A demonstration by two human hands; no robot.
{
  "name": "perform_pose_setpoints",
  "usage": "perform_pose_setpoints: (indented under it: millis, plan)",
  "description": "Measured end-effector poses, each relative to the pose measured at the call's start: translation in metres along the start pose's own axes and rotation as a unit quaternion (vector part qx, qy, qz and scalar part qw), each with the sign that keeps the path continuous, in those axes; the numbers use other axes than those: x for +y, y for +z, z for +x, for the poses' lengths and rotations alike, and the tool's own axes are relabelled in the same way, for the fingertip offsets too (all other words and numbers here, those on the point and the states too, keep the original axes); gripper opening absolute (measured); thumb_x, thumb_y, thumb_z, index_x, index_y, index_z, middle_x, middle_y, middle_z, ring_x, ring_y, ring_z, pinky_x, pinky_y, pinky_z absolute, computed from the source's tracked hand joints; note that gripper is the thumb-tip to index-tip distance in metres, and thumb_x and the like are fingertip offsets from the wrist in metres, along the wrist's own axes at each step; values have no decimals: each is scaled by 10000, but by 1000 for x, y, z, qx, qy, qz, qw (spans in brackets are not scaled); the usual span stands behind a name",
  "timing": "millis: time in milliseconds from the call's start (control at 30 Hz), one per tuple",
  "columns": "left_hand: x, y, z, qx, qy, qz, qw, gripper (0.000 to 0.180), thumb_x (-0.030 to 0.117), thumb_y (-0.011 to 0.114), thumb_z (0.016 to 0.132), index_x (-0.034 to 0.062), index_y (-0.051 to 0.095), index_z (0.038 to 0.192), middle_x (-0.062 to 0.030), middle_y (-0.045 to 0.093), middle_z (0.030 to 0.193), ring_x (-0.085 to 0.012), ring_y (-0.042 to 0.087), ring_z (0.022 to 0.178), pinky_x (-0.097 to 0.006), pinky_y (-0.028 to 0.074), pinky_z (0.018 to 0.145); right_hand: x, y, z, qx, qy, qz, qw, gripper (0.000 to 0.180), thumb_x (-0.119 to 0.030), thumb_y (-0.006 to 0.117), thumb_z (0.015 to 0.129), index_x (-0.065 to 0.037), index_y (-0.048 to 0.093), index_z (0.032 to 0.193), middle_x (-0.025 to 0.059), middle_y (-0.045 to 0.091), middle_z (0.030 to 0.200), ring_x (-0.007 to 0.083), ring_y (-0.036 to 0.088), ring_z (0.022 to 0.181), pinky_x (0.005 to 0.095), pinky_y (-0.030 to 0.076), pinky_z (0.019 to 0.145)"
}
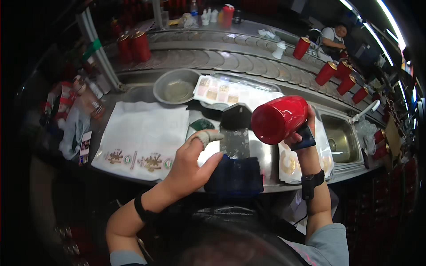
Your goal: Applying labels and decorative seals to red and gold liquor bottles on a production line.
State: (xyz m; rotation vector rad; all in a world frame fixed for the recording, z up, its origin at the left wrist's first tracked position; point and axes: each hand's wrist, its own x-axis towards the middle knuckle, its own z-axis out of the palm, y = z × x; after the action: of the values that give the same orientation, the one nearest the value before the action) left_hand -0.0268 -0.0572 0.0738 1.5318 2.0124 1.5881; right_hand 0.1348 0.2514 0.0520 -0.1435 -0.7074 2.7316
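Observation:
My right hand holds a glossy red jar up over the bench, tilted so its round end faces left. A small dark flat piece is also at the fingers of this hand. To the left, my left hand hovers with thumb and index finger apart and nothing between them; the other fingers curl under. A pale cover wraps the index finger. Below the hands lie a folded dark blue cloth and a dark block-like stand. A dark green piece rests behind my left hand.
White printed sheets cover the left of the bench; more decal sheets lie behind. A metal bowl stands at the back, a sink at right. Red jars stand along a slatted conveyor. A co-worker is far right.

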Motion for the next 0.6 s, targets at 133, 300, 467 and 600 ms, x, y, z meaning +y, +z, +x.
perform_pose_setpoints:
  millis: [133, 300, 467, 600]
  plan:
    - [-15, -1, -16, 12, -65, -101, 993, 350, 104, 646, 952, -21, 564, 1268, -131, 629, 1235, -206, 603, 1176, -343, 444, 1049, 42, 33, 0, 48, -8, -77, 996, 665, -576, 579, 917, -33, 526, 1299, 171, 706, 1070, 154, 485, 325, 213, 360, 287]
    - [-11, -18, 7, -68, -129, -320, 936, 784, 250, 725, 915, 14, 255, 1496, -178, 458, 1445, -262, 469, 1346, -377, 368, 1129, 81, 105, -2, 90, -42, -289, 952, 620, -437, 668, 860, -36, 542, 1317, 87, 710, 956, 118, 647, 660, 229, 510, 539]
    - [-6, -2, 6, -70, -79, -275, 956, 1024, 162, 908, 687, 36, 253, 1464, -147, 484, 1404, -260, 532, 1285, -381, 461, 1060, 103, 109, 25, -150, -91, -609, 773, 755, -359, 884, 682, -21, 579, 1283, 125, 695, 1113, 208, 659, 1035, 325, 509, 918]
    - [-42, 13, -19, 64, -62, -112, 990, 990, 178, 924, 621, 44, 342, 1410, -123, 510, 1339, -244, 559, 1221, -384, 469, 1026, 122, 91, 15, -149, -258, -667, 683, 933, -382, 903, 691, -38, 459, 1436, 167, 642, 1279, 218, 669, 1010, 334, 520, 884]
